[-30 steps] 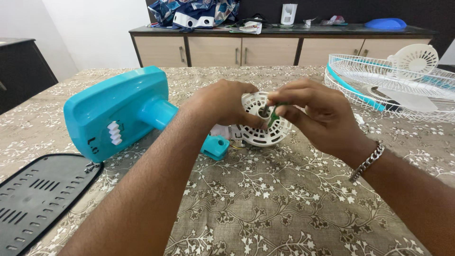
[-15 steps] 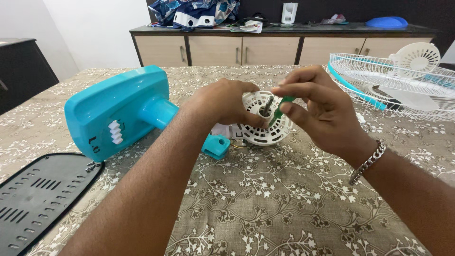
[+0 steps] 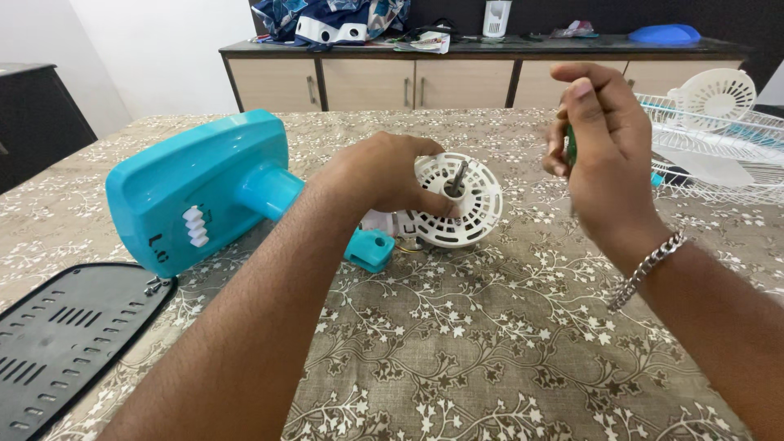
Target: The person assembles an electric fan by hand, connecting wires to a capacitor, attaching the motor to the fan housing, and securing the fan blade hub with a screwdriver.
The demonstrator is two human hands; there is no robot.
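- Fan motor housing (image 3: pixel 457 200): white, round, slotted, lying on the tabletop (image 3: pixel 490 351) with its metal shaft (image 3: pixel 455 178) bare and pointing up and toward the camera.
- Left hand (image 3: pixel 384 173): fingers (image 3: pixel 429 204) curled over the housing's left rim, thumb pressed on the face near the shaft, pinning it in place.
- Right hand (image 3: pixel 600 135): lifted clear of the housing, fingers closed around a small green piece (image 3: pixel 571 145); mostly hidden, so kind of piece not clear. Silver chain bracelet (image 3: pixel 649 265) on the wrist.
- Just behind the left hand: blue fan base (image 3: pixel 192 188) tipped on its side, white switch keys showing, its neck (image 3: pixel 273 192) running toward the housing; a blue bracket (image 3: pixel 371 249) touching the housing's lower left.
- Further out: black vented plate (image 3: pixel 65 335) at the near left corner; white wire fan guard (image 3: pixel 710 155) with a white hub at the far right; sideboard (image 3: pixel 457 77) with clutter along the wall.
- Progress, as a judgement: fan well taken apart, with guard off, bottom plate off, shaft stripped. Housing not yet separated from the neck.
- Against half a second ago: right hand then at the shaft with the green piece against it; now raised and moved right, well apart. Left hand unchanged.
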